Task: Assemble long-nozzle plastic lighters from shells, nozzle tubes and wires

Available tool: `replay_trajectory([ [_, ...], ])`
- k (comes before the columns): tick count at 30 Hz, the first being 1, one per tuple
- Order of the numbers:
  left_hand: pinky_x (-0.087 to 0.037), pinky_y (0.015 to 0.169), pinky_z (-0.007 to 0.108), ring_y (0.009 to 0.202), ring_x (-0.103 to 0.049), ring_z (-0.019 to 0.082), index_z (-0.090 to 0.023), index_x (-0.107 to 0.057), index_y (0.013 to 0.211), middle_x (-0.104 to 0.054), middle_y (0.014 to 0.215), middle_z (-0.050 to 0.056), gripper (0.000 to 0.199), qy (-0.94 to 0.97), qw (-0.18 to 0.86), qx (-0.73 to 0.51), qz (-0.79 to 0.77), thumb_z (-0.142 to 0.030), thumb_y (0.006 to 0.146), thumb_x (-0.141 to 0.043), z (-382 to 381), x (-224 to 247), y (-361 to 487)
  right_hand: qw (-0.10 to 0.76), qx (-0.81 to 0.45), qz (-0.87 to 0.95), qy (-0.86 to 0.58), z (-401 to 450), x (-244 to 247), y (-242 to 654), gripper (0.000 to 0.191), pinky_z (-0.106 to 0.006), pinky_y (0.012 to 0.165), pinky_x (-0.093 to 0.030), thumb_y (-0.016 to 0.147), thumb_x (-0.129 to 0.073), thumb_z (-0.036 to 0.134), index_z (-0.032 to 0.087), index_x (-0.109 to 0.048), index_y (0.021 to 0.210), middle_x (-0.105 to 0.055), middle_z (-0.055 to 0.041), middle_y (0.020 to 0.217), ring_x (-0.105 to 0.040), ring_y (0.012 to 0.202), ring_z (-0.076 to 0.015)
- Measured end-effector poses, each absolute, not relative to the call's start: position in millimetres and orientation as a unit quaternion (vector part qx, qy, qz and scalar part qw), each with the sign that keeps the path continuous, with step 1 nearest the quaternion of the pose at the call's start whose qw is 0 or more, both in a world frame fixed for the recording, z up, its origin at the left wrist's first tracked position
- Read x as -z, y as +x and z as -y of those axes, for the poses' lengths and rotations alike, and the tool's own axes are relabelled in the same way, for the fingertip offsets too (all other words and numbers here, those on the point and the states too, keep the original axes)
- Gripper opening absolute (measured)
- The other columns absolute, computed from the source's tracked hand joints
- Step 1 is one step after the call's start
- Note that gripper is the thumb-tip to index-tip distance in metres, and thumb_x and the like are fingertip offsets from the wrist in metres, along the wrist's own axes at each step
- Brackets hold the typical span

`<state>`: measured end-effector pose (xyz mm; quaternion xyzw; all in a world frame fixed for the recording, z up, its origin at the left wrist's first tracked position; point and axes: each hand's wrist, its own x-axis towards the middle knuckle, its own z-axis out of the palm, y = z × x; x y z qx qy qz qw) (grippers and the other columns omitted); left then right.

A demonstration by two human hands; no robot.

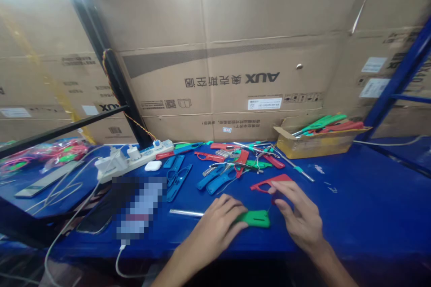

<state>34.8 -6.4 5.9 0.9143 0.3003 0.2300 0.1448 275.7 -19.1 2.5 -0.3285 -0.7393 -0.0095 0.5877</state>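
My left hand [222, 222] is closed around a green long-neck lighter [258, 219] lying low over the blue table. Its metal tube [186, 213] sticks out to the left past my fingers, and a slot shows in the green handle. My right hand [299, 217] is just right of the handle's end, thumb and forefinger curled towards each other. Something small and dark red shows between them, too unclear to name. A thin strand rises from the handle's end near those fingers. Behind the right fingertips lies a red casing half [261, 184], partly covered by them.
A pile of red, blue and green lighter casings [215, 181] with metal tubes lies beyond my hands. A cardboard box [316, 145] of lighters stands back right. On the left are a power strip [134, 161], a white earphone case [153, 166], phones [141, 208] and cables.
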Motion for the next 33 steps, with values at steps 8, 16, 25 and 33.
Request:
replay_trajectory([
  [8, -0.048, 0.101, 0.039, 0.115, -0.055, 0.022, -0.023, -0.060, 0.127, -0.065, 0.122, 0.004, 0.025, 0.913, 0.149, -0.228, -0.303, -0.033, 0.105, -0.054, 6.5, -8.4, 34.7, 0.609, -0.019, 0.722, -0.328, 17.2, -1.4, 276.0, 0.046, -0.029, 0.077, -0.058, 0.092, -0.064, 0.008, 0.029, -0.062, 0.133, -0.069, -0.0036, 0.099, -0.068, 0.087, -0.0165],
  [16, -0.049, 0.101, 0.039, 0.115, -0.056, 0.021, -0.023, -0.061, 0.126, -0.066, 0.121, 0.004, 0.024, 0.914, 0.140, -0.229, -0.303, -0.032, 0.104, -0.055, 6.0, -7.4, 35.4, 0.589, -0.032, 0.739, -0.325, 20.5, -2.5, 275.2, 0.053, -0.027, 0.075, -0.058, 0.098, -0.048, 0.003, 0.027, -0.054, 0.144, -0.070, -0.0062, 0.108, -0.069, 0.096, -0.0168],
  [25, -0.048, 0.104, 0.040, 0.116, -0.055, 0.022, -0.022, -0.060, 0.126, -0.066, 0.123, 0.004, 0.025, 0.916, 0.135, -0.220, -0.306, -0.033, 0.104, -0.055, 7.5, -9.4, 36.2, 0.581, -0.007, 0.744, -0.330, 20.4, 1.3, 279.1, 0.045, -0.029, 0.077, -0.058, 0.097, -0.052, 0.005, 0.026, -0.062, 0.136, -0.069, -0.0077, 0.109, -0.068, 0.099, -0.0180],
  [33, -0.047, 0.103, 0.039, 0.116, -0.055, 0.022, -0.022, -0.061, 0.126, -0.067, 0.122, 0.004, 0.025, 0.917, 0.132, -0.229, -0.298, -0.034, 0.104, -0.055, 6.8, -8.1, 36.2, 0.615, -0.025, 0.717, -0.327, 18.0, 1.5, 279.5, 0.047, -0.030, 0.074, -0.057, 0.090, -0.064, 0.003, 0.028, -0.065, 0.130, -0.069, -0.0037, 0.099, -0.068, 0.087, -0.0172],
])
